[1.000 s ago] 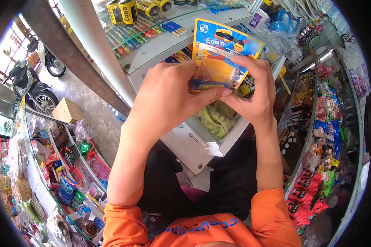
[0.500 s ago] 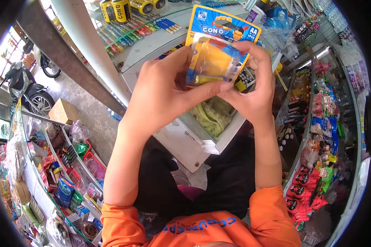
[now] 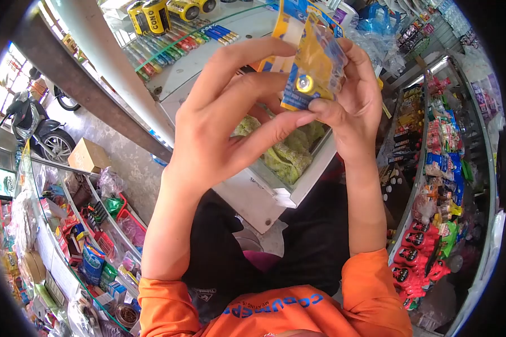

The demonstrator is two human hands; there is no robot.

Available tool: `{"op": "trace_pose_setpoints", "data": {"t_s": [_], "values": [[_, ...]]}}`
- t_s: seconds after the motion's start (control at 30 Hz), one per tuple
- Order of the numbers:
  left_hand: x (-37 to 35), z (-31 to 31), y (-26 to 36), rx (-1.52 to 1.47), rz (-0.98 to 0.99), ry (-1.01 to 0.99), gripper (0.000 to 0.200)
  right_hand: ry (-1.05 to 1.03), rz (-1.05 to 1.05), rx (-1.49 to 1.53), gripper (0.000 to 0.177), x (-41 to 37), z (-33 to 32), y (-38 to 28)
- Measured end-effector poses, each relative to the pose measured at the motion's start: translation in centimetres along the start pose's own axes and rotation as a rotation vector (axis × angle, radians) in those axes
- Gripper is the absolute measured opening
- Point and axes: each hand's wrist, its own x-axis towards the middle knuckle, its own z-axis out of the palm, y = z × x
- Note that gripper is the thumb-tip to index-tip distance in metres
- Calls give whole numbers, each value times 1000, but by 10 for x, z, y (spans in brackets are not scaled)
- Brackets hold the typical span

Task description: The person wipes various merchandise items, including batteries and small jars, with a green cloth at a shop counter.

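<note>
Both hands are at a blue and yellow battery blister pack (image 3: pixel 301 101), raised above an open drawer. The pack is tilted and looks bent, its clear plastic facing right. The end of one small battery (image 3: pixel 305 83) shows near the lower edge. My right hand (image 3: pixel 354 101) grips the pack's right side, thumb at the bottom corner and fingers at the upper edge. My left hand (image 3: pixel 225 106) has its fingers against the left side and its thumb stretched under the pack, close to the right thumb. Some left fingertips are hidden by the card.
The drawer (image 3: pixel 315 177) below holds something yellow-green and netted. On the glass counter (image 3: pixel 194 70) lie rows of pens and small batteries, with large yellow batteries (image 3: pixel 154 17) behind. Packed display cases (image 3: pixel 433 168) stand right and left. A metal post (image 3: pixel 109 67) rises at left; a motorbike (image 3: pixel 39 126) is beyond.
The pack has turned from facing me flat to an edge-on, tilted pose, exposing a battery end. The left fingers have spread wider, and the right fingers have shifted along its edge.
</note>
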Motion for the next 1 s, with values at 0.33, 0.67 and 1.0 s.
{"op": "trace_pose_setpoints", "data": {"t_s": [0.33, 0.67, 1.0], "values": [[-6, 2, 3, -48, -117, -105, 28, 3, 8, 33, 81, -1, 1, 2], [-12, 15, -17, -699, -749, -49, 39, -79, -62, -481, 78, -3, -13, 14], [-4, 9, -6, -860, -982, 133, 44, -99, -18, -460, 82, -2, -10, 10]]}}
